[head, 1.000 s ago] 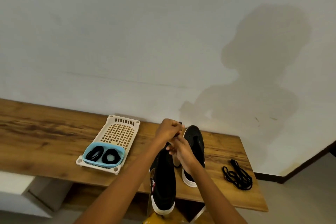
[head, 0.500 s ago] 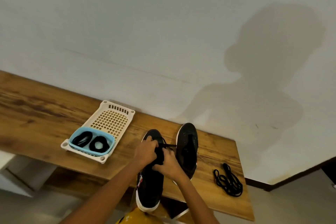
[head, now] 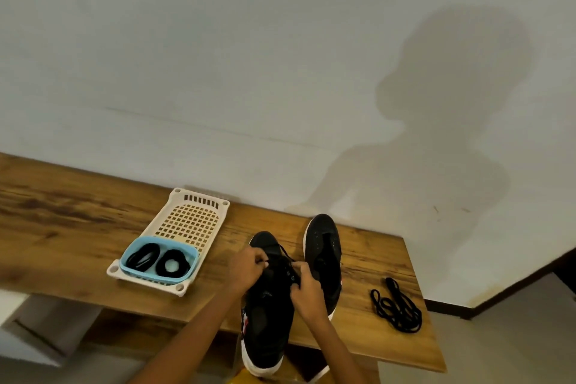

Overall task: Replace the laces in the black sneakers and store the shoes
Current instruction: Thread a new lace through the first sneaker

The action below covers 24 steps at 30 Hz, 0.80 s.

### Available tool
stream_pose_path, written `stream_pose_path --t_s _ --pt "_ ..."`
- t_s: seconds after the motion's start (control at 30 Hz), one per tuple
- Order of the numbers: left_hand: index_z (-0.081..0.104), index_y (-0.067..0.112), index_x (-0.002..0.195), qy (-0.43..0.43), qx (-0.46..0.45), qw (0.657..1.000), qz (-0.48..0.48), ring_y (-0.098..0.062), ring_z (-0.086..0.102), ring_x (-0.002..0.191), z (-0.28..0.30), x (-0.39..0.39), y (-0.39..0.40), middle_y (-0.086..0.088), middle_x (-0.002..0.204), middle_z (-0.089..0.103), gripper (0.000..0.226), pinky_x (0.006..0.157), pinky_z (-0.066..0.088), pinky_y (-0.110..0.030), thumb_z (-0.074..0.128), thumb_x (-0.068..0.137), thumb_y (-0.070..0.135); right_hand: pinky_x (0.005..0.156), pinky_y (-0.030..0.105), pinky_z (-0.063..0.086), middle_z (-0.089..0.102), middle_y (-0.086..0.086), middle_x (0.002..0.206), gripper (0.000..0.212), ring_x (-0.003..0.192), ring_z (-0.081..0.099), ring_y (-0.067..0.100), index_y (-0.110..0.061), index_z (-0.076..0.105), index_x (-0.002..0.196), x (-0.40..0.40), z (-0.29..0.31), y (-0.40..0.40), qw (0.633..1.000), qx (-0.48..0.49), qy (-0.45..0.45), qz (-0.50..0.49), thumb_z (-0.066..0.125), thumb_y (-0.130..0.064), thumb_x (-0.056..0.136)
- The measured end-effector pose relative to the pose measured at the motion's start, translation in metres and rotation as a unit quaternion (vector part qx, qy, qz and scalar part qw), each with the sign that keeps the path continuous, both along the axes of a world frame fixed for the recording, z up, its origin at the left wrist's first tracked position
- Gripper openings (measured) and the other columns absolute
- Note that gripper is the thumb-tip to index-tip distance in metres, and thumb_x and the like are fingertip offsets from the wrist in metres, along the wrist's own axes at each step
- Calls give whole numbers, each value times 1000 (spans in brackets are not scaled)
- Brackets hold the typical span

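Observation:
Two black sneakers with white soles lie on the wooden table (head: 62,227). The left sneaker (head: 266,321) points away from me, its heel past the front edge. My left hand (head: 247,268) pinches its black lace (head: 285,254) near the eyelets. My right hand (head: 307,288) grips the shoe's right side at the laces. The right sneaker (head: 324,256) lies just beside it, with no lace visible. A loose black lace (head: 396,309) lies tangled at the table's right end.
A cream perforated tray (head: 190,221) sits to the left, holding a blue tub (head: 127,254) with two coiled black laces (head: 157,260). A white wall stands right behind the table. The table's right edge drops to a grey floor (head: 514,346).
My hands came down from the raised lace onto the left sneaker and now work at its eyelets. The view shifted slightly. The right sneaker and the loose lace stayed put.

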<state>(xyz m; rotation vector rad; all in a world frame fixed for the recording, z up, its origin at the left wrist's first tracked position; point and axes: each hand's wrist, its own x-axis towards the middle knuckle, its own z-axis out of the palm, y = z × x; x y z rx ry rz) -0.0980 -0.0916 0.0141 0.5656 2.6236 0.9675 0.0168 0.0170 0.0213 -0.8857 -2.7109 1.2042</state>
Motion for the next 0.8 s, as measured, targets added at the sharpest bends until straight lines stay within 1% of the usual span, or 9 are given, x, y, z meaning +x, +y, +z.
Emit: stream_pose_path --t_s 0.1,0.17,0.27,0.4,0.5,0.6,0.63,0.7,0.8 --pt "64 14 87 -134 128 981 62 -21 60 99 13 -1 -6 -3 89 63 5 70 39 -19 60 89 11 65 24 48 67 8 99 44 84 65 20 -18 40 134 -2 3 -9 996 77 -5 42 43 -3 93" --pt "58 14 85 -212 129 968 45 -20 55 95 29 -1 -3 -1 87 58 11 66 39 -18 53 94 16 68 28 51 67 8 98 43 85 65 21 -17 38 135 -5 4 -13 995 95 -14 40 42 -5 94" --pt "59 9 86 -300 123 945 39 -19 51 89 52 -6 6 -12 102 60 27 81 40 -31 46 96 31 75 34 53 67 10 101 41 91 66 26 -13 38 133 -7 6 -17 993 107 -26 40 43 -4 93" --pt "55 14 77 -285 162 945 4 -11 51 67 93 -15 19 -2 80 57 29 65 41 -20 46 95 35 75 33 51 66 11 104 42 94 65 27 -13 37 134 -6 6 -17 993 98 -44 39 43 -3 93" --pt "60 7 82 -245 101 963 -58 -11 46 51 126 -13 23 -1 60 48 34 52 42 -19 42 98 32 74 27 50 63 8 107 45 95 65 22 -13 36 135 -7 8 -21 992 103 -57 39 46 -3 93" --pt "62 4 91 -282 84 954 -65 -9 35 42 144 -2 26 1 56 36 29 44 45 -22 44 97 26 85 24 49 47 8 131 54 110 57 21 -15 34 140 -7 8 -30 992 113 -46 31 49 0 90" --pt "60 5 90 -344 137 928 -44 -8 33 40 147 1 26 1 57 36 26 41 44 -20 43 98 23 93 24 46 39 5 138 57 118 50 20 -17 34 141 -7 7 -33 991 124 -20 34 49 0 89" --pt "53 4 84 -476 304 824 30 -8 36 39 149 3 30 -2 62 40 21 36 40 -17 39 97 14 104 21 35 35 1 139 52 127 39 16 -17 39 139 -7 6 -40 985 153 51 62 48 -6 89" --pt "46 3 83 -555 480 665 139 -20 49 60 148 2 33 -12 71 47 16 56 55 -31 34 94 0 90 9 33 50 -4 117 29 109 46 6 -9 56 122 -13 11 -47 992 39 99 70 48 -20 95"
